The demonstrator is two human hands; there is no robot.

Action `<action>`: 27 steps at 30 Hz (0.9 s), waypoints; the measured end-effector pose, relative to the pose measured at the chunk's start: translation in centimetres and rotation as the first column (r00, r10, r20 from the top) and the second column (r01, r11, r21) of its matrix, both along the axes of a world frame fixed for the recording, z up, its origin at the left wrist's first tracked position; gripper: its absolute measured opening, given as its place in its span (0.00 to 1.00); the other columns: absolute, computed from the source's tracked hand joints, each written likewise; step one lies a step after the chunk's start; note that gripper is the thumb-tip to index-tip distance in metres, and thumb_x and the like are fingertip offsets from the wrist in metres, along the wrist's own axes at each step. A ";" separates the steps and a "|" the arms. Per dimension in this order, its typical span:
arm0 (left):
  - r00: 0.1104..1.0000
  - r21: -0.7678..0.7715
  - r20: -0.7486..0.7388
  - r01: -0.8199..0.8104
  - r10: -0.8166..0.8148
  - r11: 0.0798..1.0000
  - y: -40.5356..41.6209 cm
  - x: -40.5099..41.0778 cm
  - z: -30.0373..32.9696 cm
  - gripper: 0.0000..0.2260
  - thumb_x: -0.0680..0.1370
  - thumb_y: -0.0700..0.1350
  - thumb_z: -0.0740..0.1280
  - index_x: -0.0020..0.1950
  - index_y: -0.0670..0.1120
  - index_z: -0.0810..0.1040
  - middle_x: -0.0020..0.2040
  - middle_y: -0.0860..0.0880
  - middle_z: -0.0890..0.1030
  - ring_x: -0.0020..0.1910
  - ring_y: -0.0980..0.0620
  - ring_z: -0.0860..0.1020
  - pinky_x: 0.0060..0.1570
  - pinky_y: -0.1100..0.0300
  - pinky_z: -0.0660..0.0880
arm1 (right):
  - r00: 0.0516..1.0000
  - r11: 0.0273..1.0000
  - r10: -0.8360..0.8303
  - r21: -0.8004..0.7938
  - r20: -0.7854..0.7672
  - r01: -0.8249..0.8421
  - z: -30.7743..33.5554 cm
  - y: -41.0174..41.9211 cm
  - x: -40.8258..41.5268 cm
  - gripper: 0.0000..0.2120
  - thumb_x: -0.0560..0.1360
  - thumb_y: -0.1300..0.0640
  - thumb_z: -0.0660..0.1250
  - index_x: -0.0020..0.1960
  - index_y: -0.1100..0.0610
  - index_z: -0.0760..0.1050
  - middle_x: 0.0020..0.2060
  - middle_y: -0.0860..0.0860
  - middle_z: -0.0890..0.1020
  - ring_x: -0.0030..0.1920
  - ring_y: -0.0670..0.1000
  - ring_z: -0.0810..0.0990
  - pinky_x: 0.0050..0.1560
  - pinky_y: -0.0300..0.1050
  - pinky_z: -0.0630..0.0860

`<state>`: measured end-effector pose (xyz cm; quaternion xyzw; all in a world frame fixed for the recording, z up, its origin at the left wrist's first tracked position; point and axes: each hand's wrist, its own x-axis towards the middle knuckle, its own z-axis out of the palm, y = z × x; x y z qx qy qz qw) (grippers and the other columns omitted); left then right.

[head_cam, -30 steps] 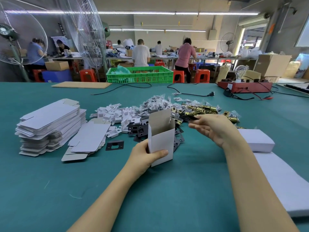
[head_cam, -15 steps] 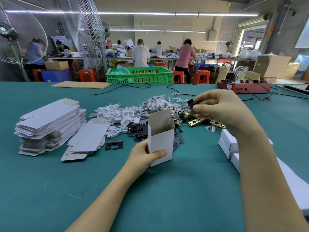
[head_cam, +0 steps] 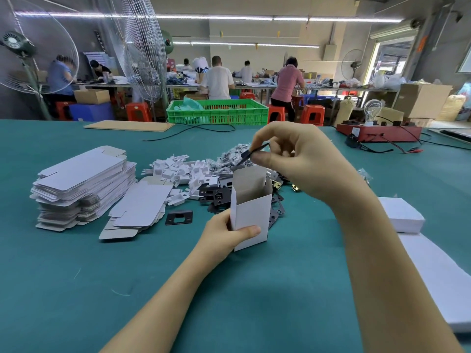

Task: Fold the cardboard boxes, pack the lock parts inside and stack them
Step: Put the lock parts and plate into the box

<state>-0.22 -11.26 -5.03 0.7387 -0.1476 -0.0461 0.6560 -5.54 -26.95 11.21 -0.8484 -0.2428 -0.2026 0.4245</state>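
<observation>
My left hand (head_cam: pixel 224 235) grips a small white cardboard box (head_cam: pixel 251 210) that stands upright on the green table, its top flap open. My right hand (head_cam: pixel 300 159) hovers just above the box's opening, pinching a thin dark lock part (head_cam: pixel 251 153) between thumb and fingers. Behind the box lies a heap of black plates (head_cam: pixel 215 196), white plastic pieces (head_cam: pixel 183 171) and bagged screws. One black plate (head_cam: pixel 179 217) lies alone to the left. Flat unfolded boxes form a tall stack (head_cam: pixel 81 184) and a smaller pile (head_cam: pixel 139 210) at the left.
Closed white boxes (head_cam: pixel 402 215) lie at my right, running toward the table's near edge. A red test board with a bulb (head_cam: pixel 377 132), cables, a green crate (head_cam: pixel 219 112) and a cardboard sheet (head_cam: pixel 128 126) sit at the far side. Fans and people work beyond.
My right hand picked a dark part from the heap, lifted it and carried it left, over the open box. My left hand and the box stayed put.
</observation>
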 end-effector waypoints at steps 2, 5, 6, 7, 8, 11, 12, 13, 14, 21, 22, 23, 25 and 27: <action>1.000 -0.002 0.000 0.003 -0.003 1.000 0.0 0.0 0.0 0.18 0.65 0.51 0.76 0.54 0.55 0.82 0.50 0.56 0.85 0.51 0.55 0.83 0.52 0.57 0.79 | 1.000 1.000 -0.016 -0.020 0.027 0.017 -0.2 0.4 0.3 0.07 0.73 0.57 0.73 0.42 0.47 0.77 0.38 0.48 0.69 0.33 0.40 0.68 0.36 0.29 0.66; 1.000 -0.006 -0.004 0.015 -0.015 1.000 0.1 -0.1 0.1 0.18 0.65 0.50 0.76 0.55 0.53 0.82 0.51 0.55 0.85 0.51 0.54 0.83 0.54 0.56 0.79 | 1.000 0.998 0.011 -0.063 -0.021 -0.012 -0.5 0.2 0.6 0.05 0.74 0.60 0.71 0.44 0.52 0.78 0.39 0.41 0.75 0.29 0.41 0.70 0.33 0.28 0.67; 1.000 -0.004 -0.006 0.022 -0.022 1.000 0.2 -0.1 0.2 0.19 0.65 0.50 0.76 0.55 0.53 0.82 0.51 0.55 0.85 0.51 0.54 0.83 0.53 0.56 0.79 | 0.999 0.996 0.011 -0.093 -0.045 -0.015 -0.7 -0.2 0.7 0.04 0.75 0.62 0.70 0.45 0.54 0.78 0.35 0.39 0.76 0.27 0.41 0.70 0.30 0.28 0.66; 0.999 -0.004 -0.006 0.033 -0.033 0.999 0.2 -0.1 0.2 0.18 0.66 0.50 0.76 0.55 0.52 0.82 0.51 0.54 0.85 0.51 0.54 0.83 0.52 0.57 0.80 | 0.998 0.992 -0.001 -0.126 -0.065 -0.007 -1.0 -0.6 0.9 0.03 0.76 0.62 0.69 0.45 0.55 0.78 0.33 0.38 0.77 0.26 0.42 0.70 0.28 0.28 0.65; 0.999 -0.008 -0.005 0.046 -0.046 0.999 0.3 -0.2 0.3 0.18 0.66 0.50 0.76 0.55 0.53 0.82 0.51 0.54 0.85 0.50 0.54 0.83 0.50 0.60 0.79 | 0.997 0.988 -0.021 -0.157 -0.081 0.008 -1.2 -0.9 1.1 0.03 0.76 0.63 0.68 0.46 0.56 0.79 0.33 0.40 0.78 0.27 0.42 0.70 0.28 0.28 0.65; 0.997 -0.026 -0.001 0.080 -0.080 0.996 0.4 -0.5 0.7 0.15 0.67 0.48 0.76 0.54 0.54 0.82 0.50 0.55 0.85 0.49 0.56 0.83 0.43 0.67 0.77 | 0.993 0.980 -0.075 -0.191 -0.089 0.057 -1.8 -1.7 1.7 0.04 0.76 0.62 0.68 0.45 0.54 0.79 0.34 0.41 0.78 0.27 0.40 0.71 0.30 0.27 0.64; 0.997 -0.030 -0.002 0.083 -0.083 0.996 0.4 -0.6 0.8 0.15 0.67 0.48 0.76 0.53 0.55 0.83 0.50 0.55 0.85 0.49 0.56 0.83 0.43 0.68 0.76 | 0.993 0.979 -0.086 -0.192 -0.084 0.068 -1.9 -1.7 1.8 0.05 0.76 0.62 0.68 0.45 0.54 0.79 0.32 0.40 0.77 0.27 0.39 0.71 0.30 0.27 0.64; 0.996 -0.032 -0.002 0.084 -0.084 0.996 0.3 -0.6 0.8 0.15 0.67 0.48 0.76 0.53 0.55 0.83 0.50 0.55 0.85 0.49 0.56 0.83 0.43 0.68 0.76 | 0.992 0.978 -0.091 -0.196 -0.083 0.073 -2.1 -1.6 1.9 0.04 0.76 0.62 0.68 0.45 0.54 0.80 0.31 0.39 0.77 0.27 0.38 0.71 0.30 0.28 0.64; 0.996 -0.033 -0.003 0.084 -0.084 0.996 0.3 -0.6 0.9 0.15 0.67 0.48 0.76 0.53 0.55 0.83 0.50 0.55 0.85 0.49 0.56 0.83 0.43 0.67 0.76 | 0.993 0.977 -0.088 -0.203 -0.084 0.069 -2.2 -1.4 2.0 0.04 0.75 0.61 0.69 0.45 0.54 0.80 0.29 0.38 0.77 0.26 0.38 0.71 0.29 0.28 0.64; 0.995 -0.062 -0.025 0.096 -0.098 0.993 0.4 -0.6 0.9 0.18 0.66 0.47 0.75 0.55 0.52 0.82 0.51 0.53 0.85 0.51 0.52 0.83 0.48 0.63 0.79 | 0.998 0.986 -0.040 -0.166 -0.045 0.032 -3.0 0.0 2.4 0.03 0.74 0.63 0.70 0.44 0.57 0.82 0.30 0.40 0.76 0.29 0.33 0.73 0.33 0.25 0.66; 0.995 -0.062 -0.029 0.096 -0.098 0.993 0.4 -0.6 0.9 0.18 0.66 0.47 0.75 0.55 0.52 0.82 0.51 0.52 0.85 0.51 0.52 0.83 0.49 0.62 0.79 | 0.998 0.984 -0.047 -0.173 -0.046 0.038 -3.2 0.0 2.5 0.03 0.74 0.64 0.71 0.44 0.57 0.82 0.30 0.40 0.77 0.30 0.32 0.73 0.33 0.24 0.67; 0.995 -0.064 -0.033 0.095 -0.098 0.993 0.3 -0.6 0.9 0.18 0.66 0.47 0.75 0.55 0.51 0.82 0.51 0.52 0.85 0.51 0.52 0.83 0.50 0.60 0.79 | 0.997 0.982 -0.057 -0.183 -0.053 0.047 -3.5 -0.1 2.7 0.03 0.73 0.63 0.71 0.44 0.58 0.82 0.33 0.42 0.79 0.30 0.32 0.73 0.34 0.24 0.66; 0.995 -0.072 -0.037 0.094 -0.097 0.993 0.3 -0.6 1.0 0.18 0.66 0.47 0.75 0.55 0.50 0.82 0.51 0.51 0.85 0.51 0.51 0.83 0.50 0.60 0.78 | 0.994 0.977 -0.093 -0.199 -0.059 0.079 -4.2 -0.2 3.2 0.02 0.73 0.62 0.71 0.45 0.58 0.83 0.37 0.47 0.81 0.32 0.31 0.73 0.36 0.25 0.66; 0.995 -0.083 -0.040 0.087 -0.090 0.993 0.3 -0.6 1.0 0.17 0.66 0.46 0.75 0.55 0.50 0.82 0.50 0.50 0.86 0.50 0.52 0.83 0.48 0.62 0.79 | 0.991 0.973 -0.125 -0.198 -0.040 0.115 -4.7 -0.2 3.6 0.01 0.73 0.61 0.71 0.45 0.58 0.82 0.39 0.49 0.82 0.33 0.31 0.73 0.37 0.25 0.66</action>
